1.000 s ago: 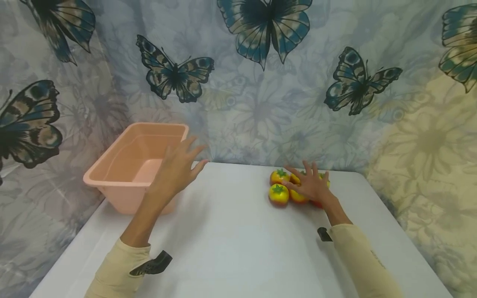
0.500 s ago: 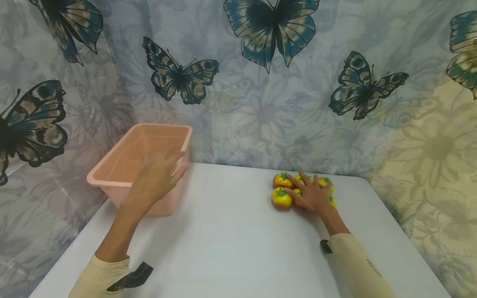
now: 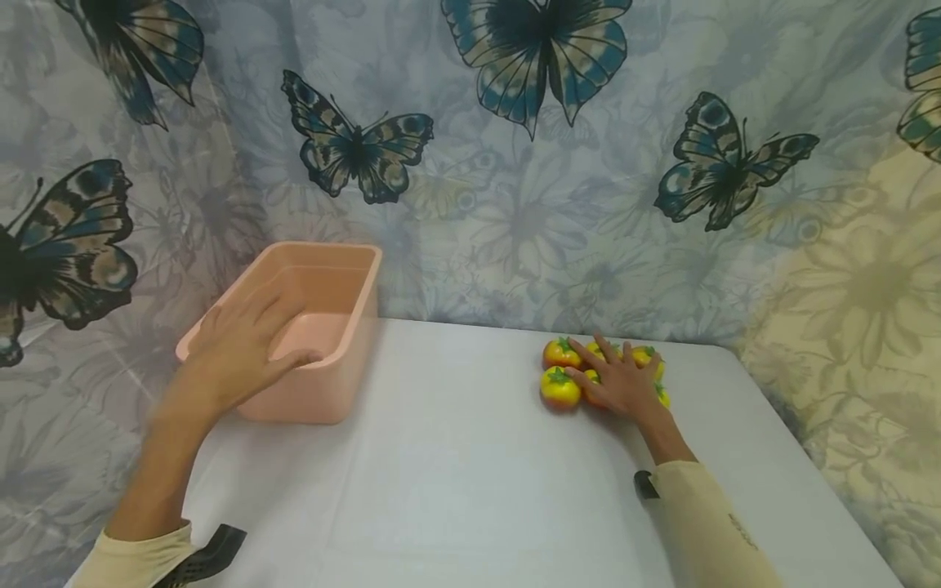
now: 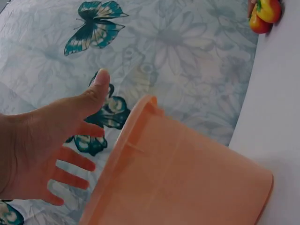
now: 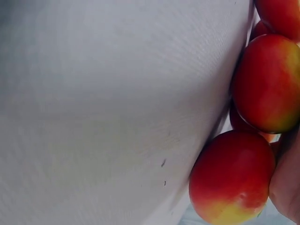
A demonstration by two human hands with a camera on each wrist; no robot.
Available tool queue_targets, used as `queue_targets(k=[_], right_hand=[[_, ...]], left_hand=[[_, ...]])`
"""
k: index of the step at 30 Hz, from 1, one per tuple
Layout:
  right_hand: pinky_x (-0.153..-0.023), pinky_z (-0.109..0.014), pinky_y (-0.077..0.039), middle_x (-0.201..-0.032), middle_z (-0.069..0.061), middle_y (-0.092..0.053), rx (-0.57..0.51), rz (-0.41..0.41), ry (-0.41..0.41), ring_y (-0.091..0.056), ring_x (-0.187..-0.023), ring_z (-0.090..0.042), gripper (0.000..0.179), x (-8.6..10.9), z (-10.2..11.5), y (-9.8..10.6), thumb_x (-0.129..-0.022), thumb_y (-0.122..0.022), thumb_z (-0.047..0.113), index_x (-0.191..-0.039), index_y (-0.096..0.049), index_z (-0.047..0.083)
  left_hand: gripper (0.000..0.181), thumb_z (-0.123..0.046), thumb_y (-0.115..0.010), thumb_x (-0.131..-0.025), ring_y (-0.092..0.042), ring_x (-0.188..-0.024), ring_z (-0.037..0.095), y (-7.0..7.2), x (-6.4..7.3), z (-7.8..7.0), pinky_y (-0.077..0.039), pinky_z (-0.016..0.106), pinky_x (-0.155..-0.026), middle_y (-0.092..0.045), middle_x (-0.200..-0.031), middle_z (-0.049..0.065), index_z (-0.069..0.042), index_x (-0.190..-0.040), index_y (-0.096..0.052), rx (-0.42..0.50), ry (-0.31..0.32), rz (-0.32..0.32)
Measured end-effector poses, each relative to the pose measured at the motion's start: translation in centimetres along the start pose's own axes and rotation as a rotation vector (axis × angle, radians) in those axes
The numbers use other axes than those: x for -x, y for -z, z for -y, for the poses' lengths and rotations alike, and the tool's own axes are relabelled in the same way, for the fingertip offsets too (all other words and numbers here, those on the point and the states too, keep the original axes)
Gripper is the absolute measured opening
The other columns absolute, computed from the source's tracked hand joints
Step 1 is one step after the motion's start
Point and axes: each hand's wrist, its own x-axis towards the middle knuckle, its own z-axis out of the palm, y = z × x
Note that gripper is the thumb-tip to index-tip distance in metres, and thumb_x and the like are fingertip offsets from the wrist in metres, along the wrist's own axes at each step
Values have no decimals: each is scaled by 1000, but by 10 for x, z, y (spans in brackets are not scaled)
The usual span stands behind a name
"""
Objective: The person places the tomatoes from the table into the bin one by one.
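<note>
My left hand (image 3: pixel 231 347) hovers with fingers spread at the near left rim of a peach-coloured plastic basin (image 3: pixel 312 400), overlapping its opening in the head view. In the left wrist view, that hand (image 4: pixel 44 145) stands beside the rim of the basin (image 4: pixel 183 173), its palm holding nothing. My right hand (image 3: pixel 621 384) rests with spread fingers over a cluster of red-and-yellow fruits (image 3: pixel 560 388) with green star-shaped tops, partly hiding those beneath. The right wrist view shows smooth red fruits (image 5: pixel 232 178) from the side, with part of the hand (image 5: pixel 287 187) against one.
Both basin and fruits stand on a white table (image 3: pixel 448 465). A cloth (image 3: pixel 500 212) printed with butterflies and flowers hangs behind the table and along its sides. The basin is at the left, the fruits at the back right.
My left hand has moved left and nearer me, from the basin's right side across to its near left rim. The right hand has stayed on the fruits, settling slightly.
</note>
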Motion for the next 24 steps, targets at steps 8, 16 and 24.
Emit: queue_targets(k=[8, 16, 24], right_hand=[[-107, -94, 4, -174, -20, -21, -7, 11, -7, -23, -149, -69, 80, -2, 2, -3, -98, -24, 82, -166, -24, 40], [-107, -94, 1, -174, -20, -22, -7, 11, 5, -29, -147, -67, 79, -1, 1, -2, -99, -26, 80, -166, -24, 39], [-108, -94, 0, -174, -20, -22, 7, 7, -5, -31, -146, -66, 80, -3, -1, 0, -98, -24, 82, -166, -22, 41]], left_hand=[[68, -56, -66, -97, -63, -124, 52, -17, 18, 14, -39, 86, -96, -67, -135, 29, -7, -143, -61, -11, 134, 350], [44, -43, -88, -79, -49, -53, 11, -34, 24, -12, -42, 33, -50, -58, -61, -1, -6, -92, -68, -145, -38, 74], [50, -30, -93, -76, -40, -57, 8, -42, 22, -59, -41, 27, -53, -48, -62, -7, -8, -106, -59, -121, -162, 63]])
